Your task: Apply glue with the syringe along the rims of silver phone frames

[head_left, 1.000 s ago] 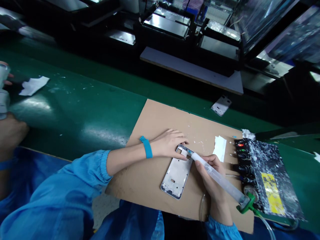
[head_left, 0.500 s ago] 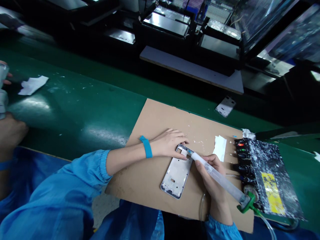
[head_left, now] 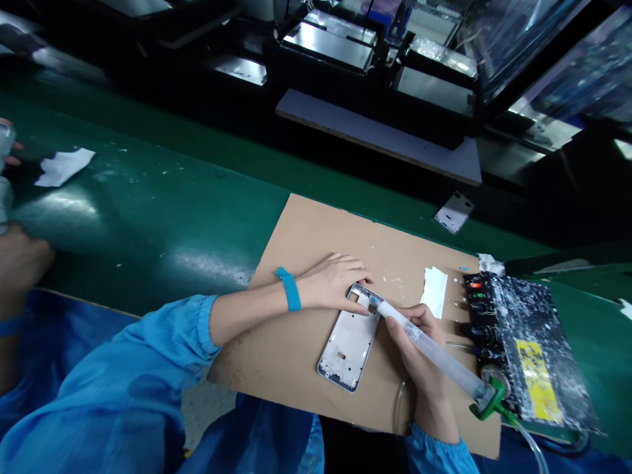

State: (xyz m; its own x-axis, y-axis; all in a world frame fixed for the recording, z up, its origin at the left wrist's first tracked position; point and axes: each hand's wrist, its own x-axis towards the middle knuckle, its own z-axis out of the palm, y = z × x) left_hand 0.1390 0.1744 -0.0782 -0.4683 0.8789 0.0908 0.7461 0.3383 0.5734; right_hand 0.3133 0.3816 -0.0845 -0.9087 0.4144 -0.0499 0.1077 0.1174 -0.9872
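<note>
The left hand (head_left: 333, 283) lies flat, fingers spread over the end of a phone frame (head_left: 348, 345) on a cardboard sheet (head_left: 316, 243) — the right hand (head_left: 412, 336) grips a syringe (head_left: 434, 352), its tip at the frame, contact hard to make out.

Phone frame (head_left: 345, 352) on cardboard sheet (head_left: 316, 243)

A white phone mid-frame (head_left: 349, 342) is lying flat on a brown cardboard sheet (head_left: 276, 355), while a clear dispensing syringe (head_left: 434, 352), its green end cap (head_left: 488, 399) angled away, is pressing its blue-tipped nozzle against the frame's top edge.
</note>
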